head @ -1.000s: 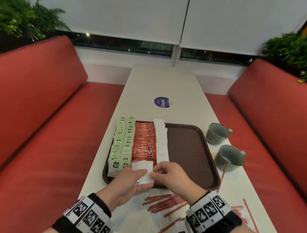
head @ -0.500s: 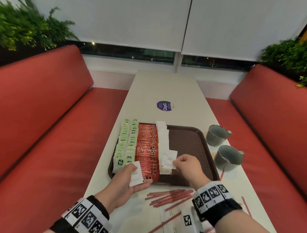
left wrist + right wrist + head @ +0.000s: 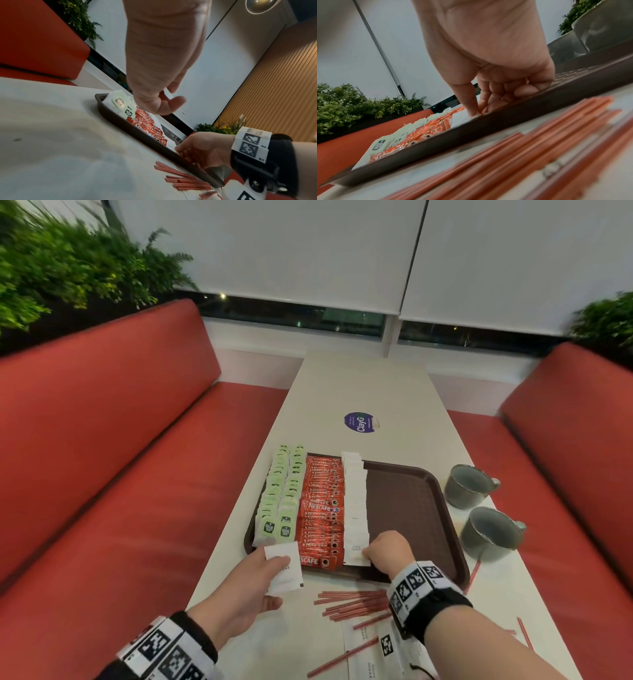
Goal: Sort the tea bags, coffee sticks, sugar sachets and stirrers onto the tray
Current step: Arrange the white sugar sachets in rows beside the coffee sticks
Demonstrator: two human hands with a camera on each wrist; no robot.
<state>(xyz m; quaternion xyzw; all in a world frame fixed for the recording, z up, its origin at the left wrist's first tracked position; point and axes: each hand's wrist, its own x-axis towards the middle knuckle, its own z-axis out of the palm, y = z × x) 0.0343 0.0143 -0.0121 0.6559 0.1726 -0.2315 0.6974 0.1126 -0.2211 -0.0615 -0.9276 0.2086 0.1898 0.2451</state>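
**Ana:** Head view, starting at the left: the left hand (image 3: 255,580) waits over the worktop (image 3: 239,642) at the tray's near left corner, thumb pinching a spare sugar sachet (image 3: 284,568) against the fingers. On the tray (image 3: 411,508) come two rows of tea bags (image 3: 281,494), then the coffee sticks (image 3: 322,508), then the white sugar column (image 3: 356,501).

**Ben:** And the right hand (image 3: 390,551)?

**Ana:** It's at the near end of that white column, fingers curled, thumb and fingertips nipping the last sachet (image 3: 354,554) by its right edge. The right wrist view shows the thumb (image 3: 469,102) pressed down just inside the tray's rim.

**Ben:** So how should it be set down?

**Ana:** I'd square it with the sachet above, keep its left edge off the coffee sticks, and press it flat before letting go. Paper that light may lift with the fingers.

**Ben:** Then the spare one?

**Ana:** Little room is left at the near rim, so I'd start a second column to the right. The stirrers (image 3: 352,602) lie on the worktop just before the tray, with more sachets (image 3: 363,642) beside them, not yet sorted.
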